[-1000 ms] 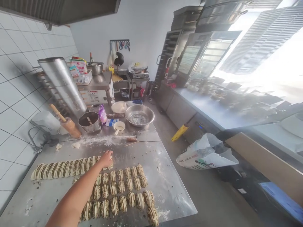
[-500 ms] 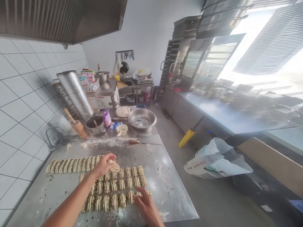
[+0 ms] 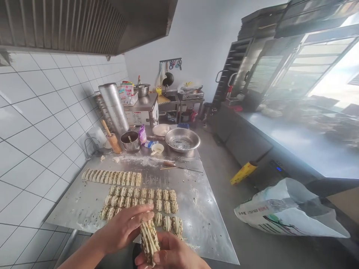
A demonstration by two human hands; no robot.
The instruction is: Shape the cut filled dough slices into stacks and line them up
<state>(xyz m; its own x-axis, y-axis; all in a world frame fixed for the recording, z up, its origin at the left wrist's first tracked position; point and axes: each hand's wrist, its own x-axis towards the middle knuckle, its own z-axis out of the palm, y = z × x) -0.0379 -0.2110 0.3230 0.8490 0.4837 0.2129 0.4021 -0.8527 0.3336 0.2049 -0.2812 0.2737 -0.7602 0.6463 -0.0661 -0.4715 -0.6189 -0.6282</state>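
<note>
A layered strip of filled dough [image 3: 149, 241] is held between both hands, over the near edge of the steel table. My left hand [image 3: 127, 228] grips its upper end with the fingers close together. Around its lower end my right hand [image 3: 171, 252] is closed, the thumb pressed on the dough. Just beyond my hands lie several short rows of cut dough pieces [image 3: 144, 193] with dark green filling, partly hidden by my left hand. Farther back at the left is a longer row of sliced dough [image 3: 112, 177].
The steel table [image 3: 202, 209] has flour and crumbs on it. A long knife [image 3: 179, 166] lies behind the rows. Farther back are a wide metal bowl [image 3: 183, 140], a pot [image 3: 130, 141] and a small white bowl [image 3: 157, 149]. A white sack [image 3: 288, 213] stands to the right.
My left hand has brought a dough piece from the long row back toward me. My right hand has left the near row and now holds the same dough. The view has turned left.
</note>
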